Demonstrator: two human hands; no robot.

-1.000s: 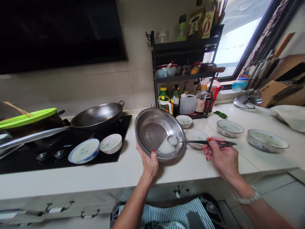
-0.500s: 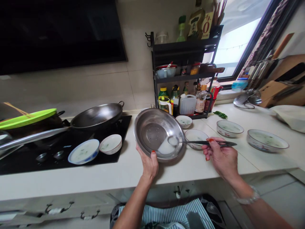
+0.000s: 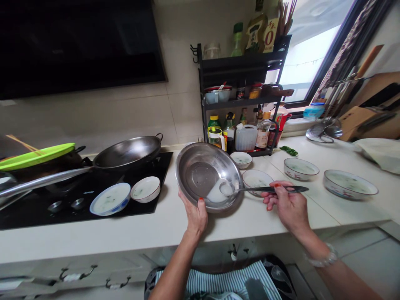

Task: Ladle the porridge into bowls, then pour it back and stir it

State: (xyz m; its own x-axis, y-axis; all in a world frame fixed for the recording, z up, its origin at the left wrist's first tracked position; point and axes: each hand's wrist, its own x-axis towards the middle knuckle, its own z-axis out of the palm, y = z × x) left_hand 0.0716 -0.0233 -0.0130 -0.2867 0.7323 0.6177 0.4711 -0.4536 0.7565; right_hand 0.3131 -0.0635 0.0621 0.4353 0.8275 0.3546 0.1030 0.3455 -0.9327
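My left hand point(image 3: 195, 212) grips the near rim of a steel basin point(image 3: 200, 166), thumb on the inside, and holds it tilted. A pool of whitish liquid point(image 3: 215, 196) has gathered at the basin's lower right side. In my right hand point(image 3: 289, 204) is the dark handle of a ladle point(image 3: 227, 188), whose bowl dips at that liquid. Just right of the basin, partly behind the handle, stands a bowl point(image 3: 256, 178) of pale soup with green bits. A smaller soup bowl point(image 3: 241, 159) sits behind it.
Two soup bowls, one patterned point(image 3: 301, 168) and one larger point(image 3: 350, 184), stand to the right. On the black hob point(image 3: 71, 216) are a blue-rimmed bowl point(image 3: 110, 200), a white bowl point(image 3: 145, 189) and a wok point(image 3: 128, 152). A condiment rack point(image 3: 240, 62) stands at the wall.
The ladle has shifted slightly left and down within the basin, and my right hand moved with it. The basin and my left hand look the same.
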